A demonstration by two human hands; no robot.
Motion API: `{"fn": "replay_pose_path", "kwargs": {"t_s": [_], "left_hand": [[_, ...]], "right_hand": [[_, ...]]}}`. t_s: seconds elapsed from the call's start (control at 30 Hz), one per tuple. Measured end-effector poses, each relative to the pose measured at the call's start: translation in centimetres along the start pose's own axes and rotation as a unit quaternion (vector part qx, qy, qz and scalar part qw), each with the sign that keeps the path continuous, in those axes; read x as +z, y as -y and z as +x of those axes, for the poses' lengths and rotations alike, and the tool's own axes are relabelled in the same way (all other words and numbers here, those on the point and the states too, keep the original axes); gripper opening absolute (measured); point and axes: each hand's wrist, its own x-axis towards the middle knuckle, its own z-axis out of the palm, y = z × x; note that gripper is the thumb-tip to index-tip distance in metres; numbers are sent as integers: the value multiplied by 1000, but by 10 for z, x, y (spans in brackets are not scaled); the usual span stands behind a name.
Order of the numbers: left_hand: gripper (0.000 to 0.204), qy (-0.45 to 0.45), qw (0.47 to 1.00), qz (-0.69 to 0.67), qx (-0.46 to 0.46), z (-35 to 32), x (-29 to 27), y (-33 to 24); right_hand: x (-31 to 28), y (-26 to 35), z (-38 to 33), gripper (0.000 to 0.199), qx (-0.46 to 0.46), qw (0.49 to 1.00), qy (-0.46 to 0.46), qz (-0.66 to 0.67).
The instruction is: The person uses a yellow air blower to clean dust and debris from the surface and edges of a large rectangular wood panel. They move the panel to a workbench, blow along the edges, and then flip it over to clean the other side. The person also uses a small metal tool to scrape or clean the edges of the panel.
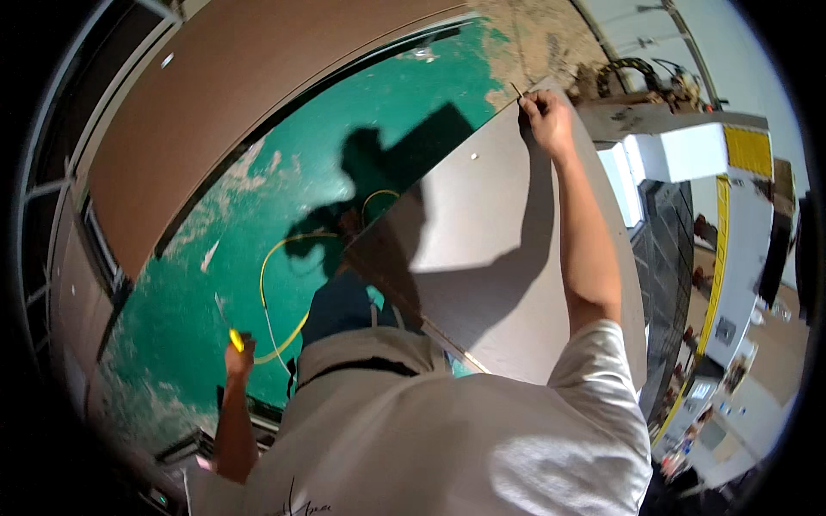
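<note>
Shirt fabric, pale grey point(430, 439), fills the near edge of the view, and your two arms leave it in opposite directions. Your left hand point(238, 354) hangs low at your side, closed around a small yellow-handled tool point(234, 339) with a thin pale tip pointing up; the fingers are wrapped fully shut on the handle. A thin yellow hose or cable point(284, 258) loops across the worn green-painted floor point(344, 138) just beyond that hand.

The large brown laminated board point(482, 258) lies in front of you, its near edge against your body and its far corner up by the machine. Your right hand point(548, 120) is stretched out to that far corner, fingers pinched on the board's edge; how tightly they close there is too small to tell for sure, but it looks like a fingertip grip.

Past the board stands a white and yellow workshop machine point(705, 155), and another long brown panel point(241, 95) lies on the far side of the floor.

The risks, as I judge them: a fingertip hold at full reach on so large a board could slip and let it swing or drop; the looped hose could catch your foot; and the tool tip in your left hand could scratch the laminate if you bring it across.
</note>
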Motion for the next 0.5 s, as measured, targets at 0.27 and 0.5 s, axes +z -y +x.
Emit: {"fn": "replay_pose_path", "kwargs": {"t_s": [0.27, 0.5], "left_hand": [[31, -57, 982, -181, 6, -75, 99, -57], [24, -93, 984, -149, -29, -205, 185, -8]], "right_hand": [[64, 224, -210, 10, -206, 966, 150, 40], [158, 182, -215, 16, -382, 870, 122, 288]]}}
